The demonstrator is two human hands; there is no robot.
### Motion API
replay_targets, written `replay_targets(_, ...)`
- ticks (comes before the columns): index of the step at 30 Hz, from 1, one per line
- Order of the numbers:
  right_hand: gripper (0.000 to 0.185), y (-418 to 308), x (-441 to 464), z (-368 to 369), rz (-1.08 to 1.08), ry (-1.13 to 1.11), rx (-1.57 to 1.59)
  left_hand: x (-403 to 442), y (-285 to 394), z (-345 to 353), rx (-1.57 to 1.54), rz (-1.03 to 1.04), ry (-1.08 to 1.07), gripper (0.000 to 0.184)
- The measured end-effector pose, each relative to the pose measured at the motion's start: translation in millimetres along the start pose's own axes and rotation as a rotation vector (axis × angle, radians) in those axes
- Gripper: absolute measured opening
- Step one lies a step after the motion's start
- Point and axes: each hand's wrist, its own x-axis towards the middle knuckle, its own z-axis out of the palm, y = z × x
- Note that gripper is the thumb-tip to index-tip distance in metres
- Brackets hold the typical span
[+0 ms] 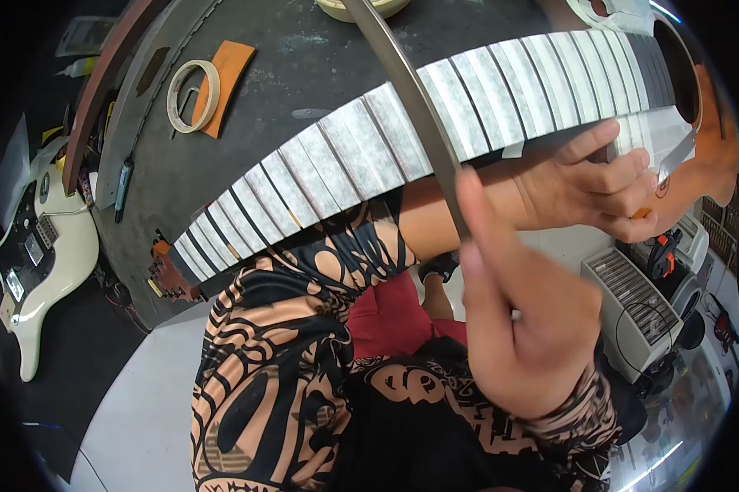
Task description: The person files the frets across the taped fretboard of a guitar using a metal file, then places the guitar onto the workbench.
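Along the near edge of the workbench (279, 90), a taped guitar neck (382, 135) is laid left to right. It is crossed by a long metal bar (413, 98), its near end pinched in the right hand (529, 316), just short of the neck. Nearer, by the neck's right end, the left hand (595, 182) is curled; whether anything is gripped cannot be told.

The long bar (423, 115) looks like smooth grey metal, while the tape strips (337, 160) look papery and matt. The dark surface (283, 70) is matt and scuffed; the white guitar body (74, 239) is glossy, and the patterned sleeve (275, 410) is cloth.
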Motion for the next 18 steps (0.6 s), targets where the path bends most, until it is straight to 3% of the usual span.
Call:
replay_targets(4, 0.044, 16.4, -16.2, 3.6, 0.003, 0.032, 0.094, 3.7, -2.1, -3.2, 0.061, 0.030, -0.005, 0.048)
replay_targets(7, 0.049, 45.5, -85.1, 16.6, -0.045, 0.101, 0.130, 1.5, 5.0, 1.5, -0.048, -0.063, 0.040, 0.050)
replay_targets(9, 0.047, 57.1, -141.3, 15.6, -0.041, 0.063, 0.020, 0.2, 4.4, 0.3, 0.015, -0.031, -0.011, 0.039)
replay_targets(12, 0.049, 64.4, -174.8, 19.5, -0.026, 0.072, 0.061, 2.0, 2.1, -3.2, 0.027, -0.015, -0.022, 0.039)
replay_targets(14, 0.049, 54.3, -153.3, 18.2, -0.023, 0.074, 0.047, 2.1, 0.3, -3.0, 0.041, -0.002, -0.028, 0.038)
replay_targets(18, 0.044, 13.9, -20.3, 2.6, -0.048, 0.044, 0.063, 3.0, -6.9, -4.5, 0.089, 0.015, -0.011, 0.040)
